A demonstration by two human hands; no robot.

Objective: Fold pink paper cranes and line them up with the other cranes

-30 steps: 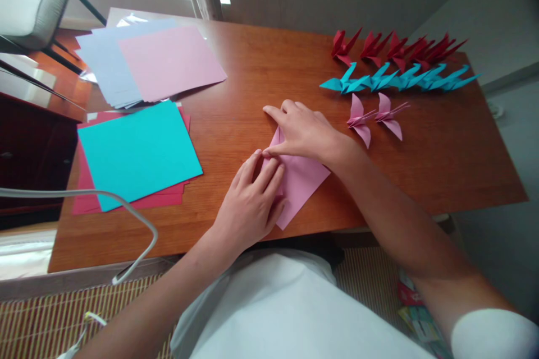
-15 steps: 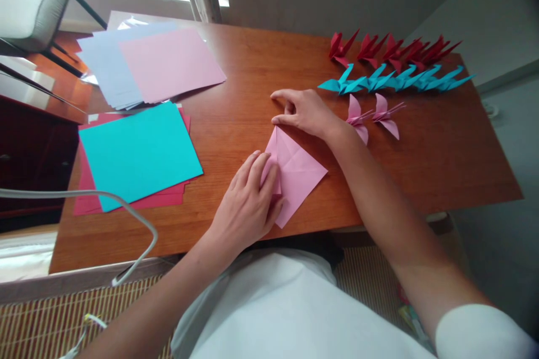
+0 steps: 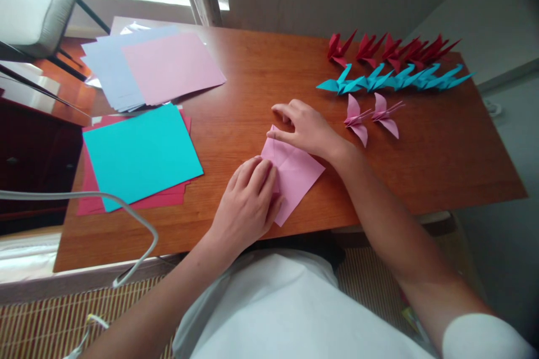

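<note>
Nearest, just beyond the white shirt (image 3: 269, 303), the left hand (image 3: 248, 196) lies palm down on a piece of pink paper (image 3: 298, 179), its fingers bent side by side over the paper's left part, pressing down and not wrapped round anything. The paper sits near the front edge of the table (image 3: 236, 123), turned with one corner towards the body, crease lines showing across its face. At its far corner is the right hand (image 3: 309, 129), loosely open: the thumb reaches over the paper, the forefinger stands apart from it, and nothing is gripped.

The step in hand looks like folding and creasing. The next move seems to call for the left hand to pin the layers while the right lines up that far corner and runs the fold sharp; a slip would leave it crooked.

Farther off on the left lie a turquoise sheet (image 3: 143, 157) over red sheets (image 3: 172, 196). On the right stand pink folded figures (image 3: 357, 120), then blue birds (image 3: 396, 81), then red birds (image 3: 391, 53).
</note>
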